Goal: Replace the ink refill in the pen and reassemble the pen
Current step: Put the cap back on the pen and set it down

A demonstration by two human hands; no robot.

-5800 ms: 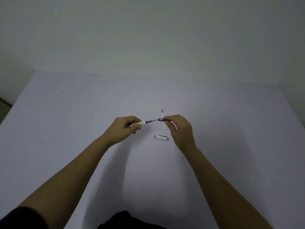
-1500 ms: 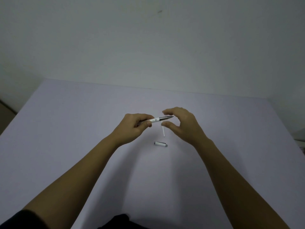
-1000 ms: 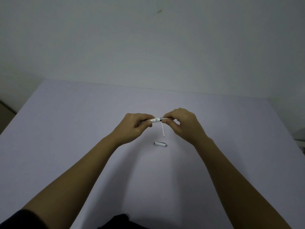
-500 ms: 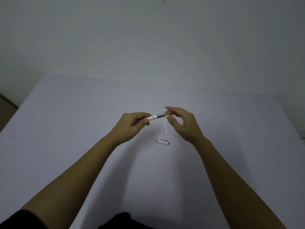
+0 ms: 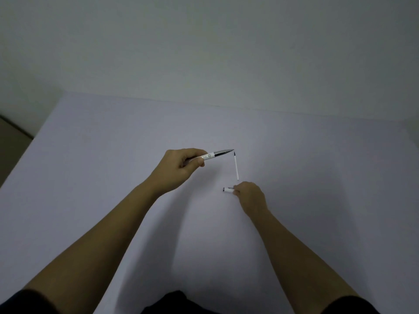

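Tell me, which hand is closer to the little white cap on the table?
Right. The right hand touches the cap; the left hand holds the pen farther away.

Pale lavender-white surface, plain, backed by a blank wall. Two items lie on it near centre. Thin white refill, dark tip at its far end, runs roughly away from the viewer. Just nearer, a short white cap piece lies crosswise, its right end touched by fingers.
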